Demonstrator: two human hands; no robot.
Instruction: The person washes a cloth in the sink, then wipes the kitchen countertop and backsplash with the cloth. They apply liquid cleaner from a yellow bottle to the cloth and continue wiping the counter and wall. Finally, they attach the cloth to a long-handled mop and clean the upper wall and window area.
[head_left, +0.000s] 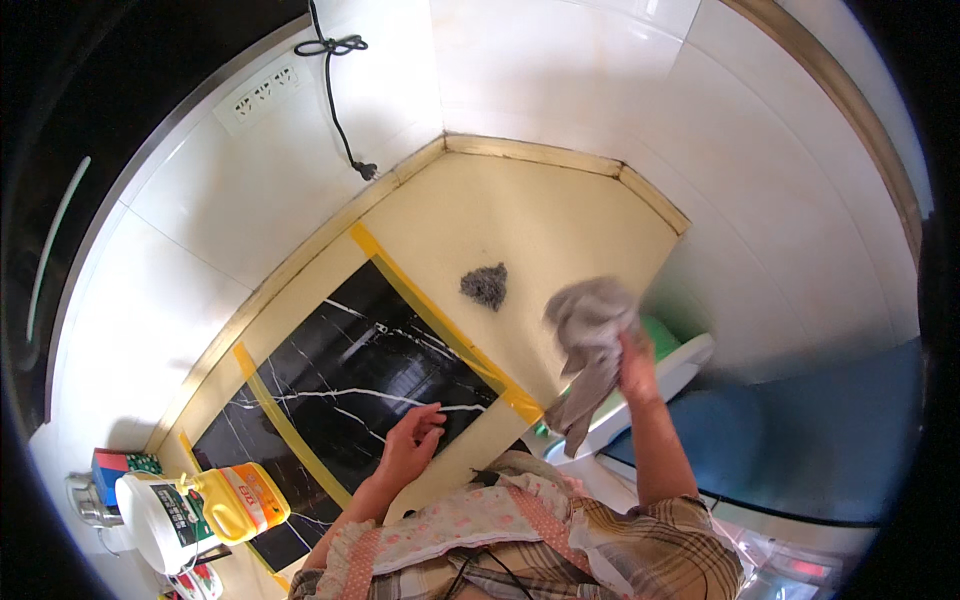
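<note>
My right hand (637, 367) grips a crumpled grey-brown cloth (592, 322), blurred by motion, at the right end of the cream countertop (420, 202). One end of the cloth hangs down past the counter's edge. Holding nothing, my left hand (411, 446) is over the black marble-patterned sheet (360, 367) near the front edge, its fingers loosely bent; whether it touches the surface I cannot tell. Yellow tape (450, 330) runs along the sheet's right side. On the cream surface between tape and cloth lies a dark grey scouring pad (486, 286), apparently steel wool.
A yellow jug (244, 502) and a white bucket (154, 517) stand at the left. Against the tiled wall hangs a black power cord (337, 112) with its plug near the counter, beside a socket strip (262, 94). A white-rimmed green container (675, 360) is at the right.
</note>
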